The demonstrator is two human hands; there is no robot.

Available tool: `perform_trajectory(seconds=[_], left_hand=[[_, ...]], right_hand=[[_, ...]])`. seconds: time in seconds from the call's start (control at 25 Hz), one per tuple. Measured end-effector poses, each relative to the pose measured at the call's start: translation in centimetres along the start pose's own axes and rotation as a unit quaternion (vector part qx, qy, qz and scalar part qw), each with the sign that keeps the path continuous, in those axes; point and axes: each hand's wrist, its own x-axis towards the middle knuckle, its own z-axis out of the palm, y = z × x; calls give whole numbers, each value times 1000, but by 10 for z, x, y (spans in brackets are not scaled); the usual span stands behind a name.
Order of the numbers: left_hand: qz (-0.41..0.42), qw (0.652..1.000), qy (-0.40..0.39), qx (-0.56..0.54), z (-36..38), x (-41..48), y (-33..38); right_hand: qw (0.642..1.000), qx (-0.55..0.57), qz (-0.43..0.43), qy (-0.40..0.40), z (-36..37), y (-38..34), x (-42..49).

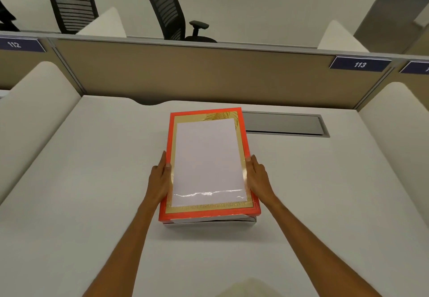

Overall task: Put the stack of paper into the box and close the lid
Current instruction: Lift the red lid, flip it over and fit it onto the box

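A red lid (171,134) with a gold border sits on top of the box in the middle of the white desk (92,180). A glossy white rectangle (206,159) fills the lid's middle; I cannot tell whether it is paper behind a window or a printed panel. A strip of the silver-white box base (209,223) shows under the lid's near edge, with a thin dark gap between them. My left hand (159,178) grips the lid's left edge, thumb on top. My right hand (257,176) grips the right edge. No loose paper stack is visible.
A grey cable hatch (283,123) is set into the desk just right of the box's far end. A tan partition (185,76) closes the back, white curved dividers (34,101) (399,122) flank the desk, and black office chairs (169,11) stand beyond.
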Motion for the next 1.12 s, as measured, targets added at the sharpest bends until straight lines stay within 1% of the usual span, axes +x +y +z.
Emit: perform_trajectory(seconds=[0.16,0.32,0.68,0.92,1.12], left_hand=[[14,999,8,46,11,4,-6],[17,998,14,56,15,2,-11],[14,997,22,67,18,-1,-10],[3,997,16,78,20,3,-14],[11,997,18,80,22,3,-17]], right_hand=[[999,12,5,33,8,23,2],[999,24,19,29,13,35,4],[999,25,17,31,19,39,12],[999,11,33,28,23,44,14],[999,-23,25,42,25,46,14]])
